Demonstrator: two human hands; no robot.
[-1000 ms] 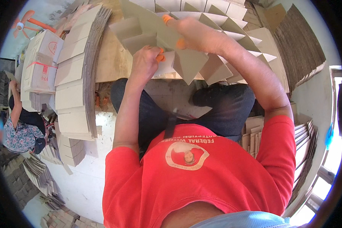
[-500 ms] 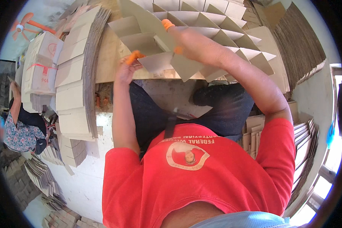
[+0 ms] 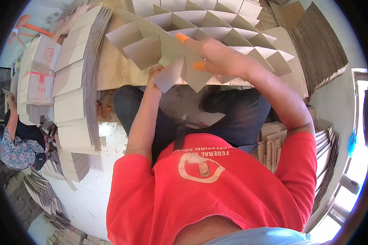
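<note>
A cardboard partition grid (image 3: 229, 37) of interlocked strips stands on the wooden table in front of me. My right hand (image 3: 218, 55), with orange finger covers on index finger and thumb, grips the long near strip (image 3: 167, 38) of the grid. At the near left end, my left hand (image 3: 154, 74) is closed at a short cross strip (image 3: 170, 75), its fingers partly hidden behind the cardboard. Other cross strips (image 3: 143, 52) stick out to the left of the long strip, tilted.
Tall stacks of cardboard sheets stand left (image 3: 71, 85) and right (image 3: 319, 53) of the wooden table (image 3: 110, 73). A taped carton (image 3: 39, 77) and an orange fan (image 3: 20, 29) are at far left. Another person (image 3: 22, 143) sits there. More cardboard pieces (image 3: 270, 141) stand beside my right side.
My left hand has moved right and slightly nearer, to the short cross strip. The grid's left end has shifted a little left, and my right hand has come slightly nearer.
</note>
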